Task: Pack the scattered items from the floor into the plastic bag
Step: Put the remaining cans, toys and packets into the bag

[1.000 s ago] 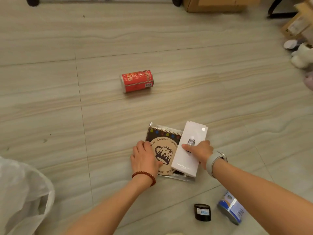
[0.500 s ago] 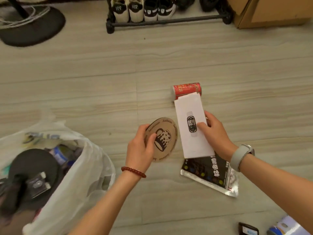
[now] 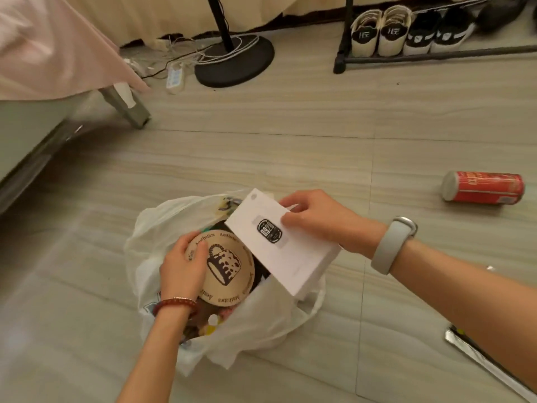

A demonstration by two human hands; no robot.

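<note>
Both hands are right over the open bag [image 3: 162,222], which sits on the floor [image 3: 290,158] in the lower middle of the frame. The left hand [image 3: 181,267] holds a round coaster [image 3: 229,267] by its left edge, fingers curled on it. The coaster lies almost flat over the mouth of the bag, with other things already inside under it.

The right hand [image 3: 316,219] pinches a white box [image 3: 287,257] near its upper end. The box is long. Its long side runs from the upper left down to the lower right, and it is tilted. The upper end is over the far rim of the bag. The lower end sticks out past the right rim. So I think the box should be turned or slid more to the left before it is let go, or it may catch on the rim.

The coaster is the closer one to go in; it could just drop.

A red can [image 3: 483,187] lies on its side at the right of the frame, well apart from the bag. The right hand is nearer to it. A shiny packet [image 3: 465,344] peeks out at the lower right, partly hidden by the right arm.
</note>
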